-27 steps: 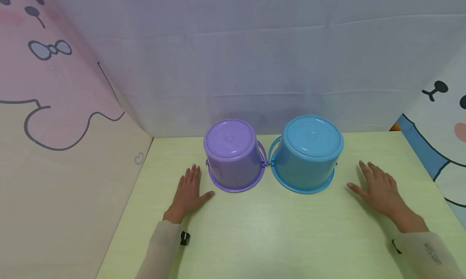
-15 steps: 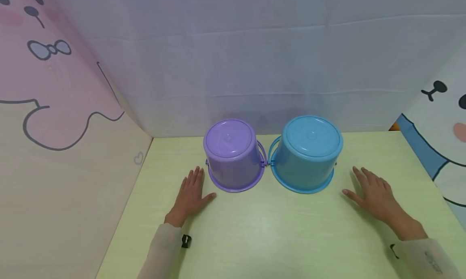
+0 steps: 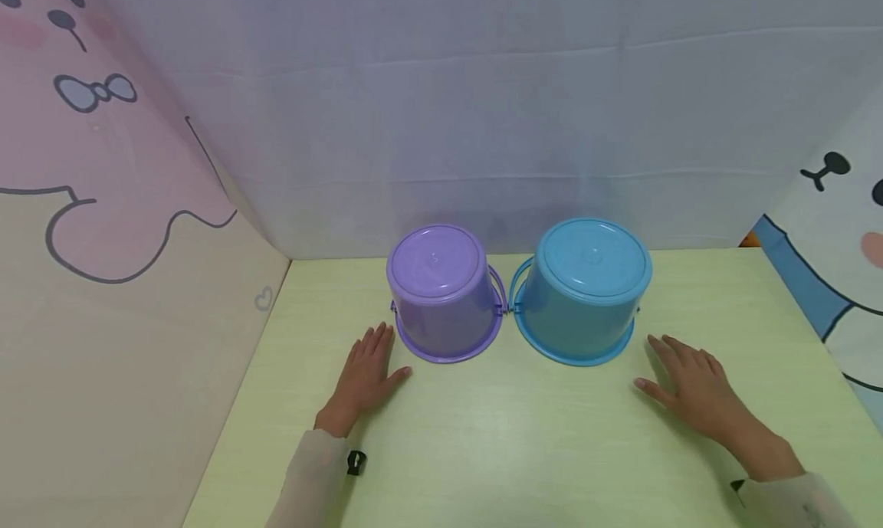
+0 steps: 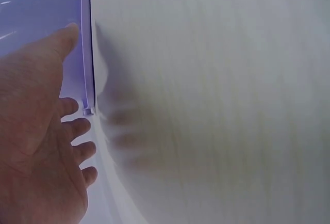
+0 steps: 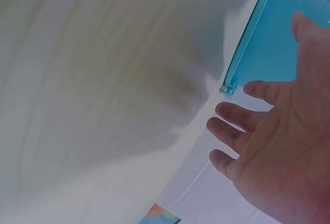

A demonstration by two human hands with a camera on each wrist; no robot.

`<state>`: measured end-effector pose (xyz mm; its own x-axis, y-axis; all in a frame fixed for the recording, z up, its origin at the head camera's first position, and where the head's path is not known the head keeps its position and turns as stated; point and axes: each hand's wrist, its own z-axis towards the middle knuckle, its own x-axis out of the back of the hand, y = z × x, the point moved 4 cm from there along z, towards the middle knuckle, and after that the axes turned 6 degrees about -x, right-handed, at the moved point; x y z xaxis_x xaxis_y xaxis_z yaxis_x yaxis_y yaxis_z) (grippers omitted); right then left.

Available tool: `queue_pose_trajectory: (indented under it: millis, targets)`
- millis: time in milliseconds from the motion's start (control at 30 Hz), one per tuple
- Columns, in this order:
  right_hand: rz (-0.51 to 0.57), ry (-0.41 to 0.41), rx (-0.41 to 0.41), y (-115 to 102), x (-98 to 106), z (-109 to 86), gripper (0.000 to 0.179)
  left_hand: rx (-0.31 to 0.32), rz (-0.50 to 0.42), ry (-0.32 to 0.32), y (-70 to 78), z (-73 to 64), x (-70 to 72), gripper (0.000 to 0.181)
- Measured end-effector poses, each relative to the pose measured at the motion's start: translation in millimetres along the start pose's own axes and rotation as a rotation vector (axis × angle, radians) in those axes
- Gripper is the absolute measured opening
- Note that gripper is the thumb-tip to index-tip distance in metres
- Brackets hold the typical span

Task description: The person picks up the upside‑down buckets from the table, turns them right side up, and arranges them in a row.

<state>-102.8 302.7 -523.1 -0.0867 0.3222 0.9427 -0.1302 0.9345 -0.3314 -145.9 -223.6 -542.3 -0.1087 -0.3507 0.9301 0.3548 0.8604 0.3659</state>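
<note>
Two plastic buckets stand upside down side by side near the table's back edge. The purple bucket (image 3: 444, 298) is on the left; the larger blue bucket (image 3: 586, 298) is on the right, and their handles meet between them. My left hand (image 3: 362, 378) is just to the front left of the purple bucket, fingers spread and holding nothing. To the front right of the blue bucket is my right hand (image 3: 697, 390), its fingers spread, its thumb pointing toward the bucket. In the wrist views each palm faces its bucket, the purple one (image 4: 41, 7) and the blue one (image 5: 278, 33).
The pale wood-grain table (image 3: 510, 451) spreads out in front of the buckets. A whitish cloth wall (image 3: 441, 114) rises right behind them. Printed cartoon panels flank both sides, a pink and beige one (image 3: 124, 229) at left and a white and blue one (image 3: 828, 244) at right.
My right hand has moved left and toward the front, nearer to the blue bucket. The left hand has shifted slightly right, closer to the purple bucket. Both buckets have stayed in place.
</note>
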Motion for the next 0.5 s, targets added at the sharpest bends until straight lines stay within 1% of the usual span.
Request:
queue_pose_trajectory:
  millis: [133,300,500]
  targets:
    - [-0.001,-0.010,0.017,-9.0,-1.5,-3.4,0.079,-0.020,0.002,0.013,2.8,-1.5,-0.7,0.081]
    - [0.005,0.006,0.055,-22.9,-3.1,-8.7,0.077,-0.047,-0.005,0.025,9.9,-3.3,1.1,0.078]
    - [0.021,0.011,0.100,-43.0,-2.4,-13.5,0.075,-0.060,-0.008,0.033,16.6,-4.3,1.8,0.075]
